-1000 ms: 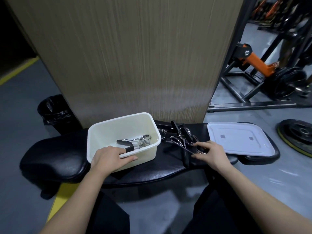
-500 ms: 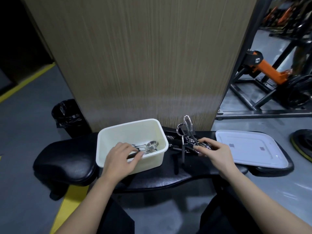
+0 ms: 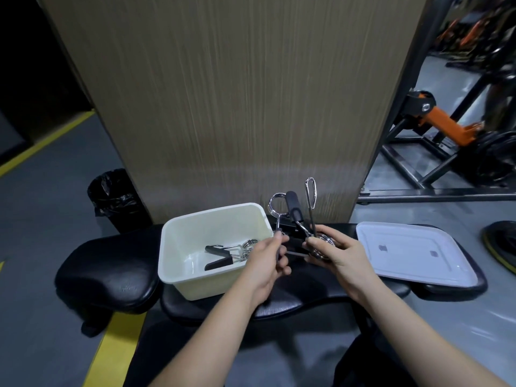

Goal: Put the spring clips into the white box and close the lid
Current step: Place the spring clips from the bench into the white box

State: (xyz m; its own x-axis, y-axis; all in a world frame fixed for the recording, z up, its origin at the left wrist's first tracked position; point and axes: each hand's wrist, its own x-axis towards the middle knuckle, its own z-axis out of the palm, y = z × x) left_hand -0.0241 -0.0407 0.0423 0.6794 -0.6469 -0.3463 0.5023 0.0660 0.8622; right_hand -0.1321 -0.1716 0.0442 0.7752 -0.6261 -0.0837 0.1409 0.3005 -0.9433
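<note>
both hands (image 3: 269,261) (image 3: 339,254) gripping tangled clips (image 3: 296,216) beside white box (image 3: 178,263).
fingers closing tight on clip handles; lid (image 3: 413,252) lying apart, right.

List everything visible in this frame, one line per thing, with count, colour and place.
white box: one, cream-white, open, on the bench, left of centre
spring clip in box: one, chrome with black grips, on the box floor
held spring clips: tangled bunch, count unclear, chrome and black, raised between both hands
lid: one, white, flat on the bench's right end
bench: one, black padded
bin: one, black-lined, far left
wood panel: one, tan, behind bench
gym machine: orange and black, right
left hand: gripping a clip
right hand: gripping clips
</note>
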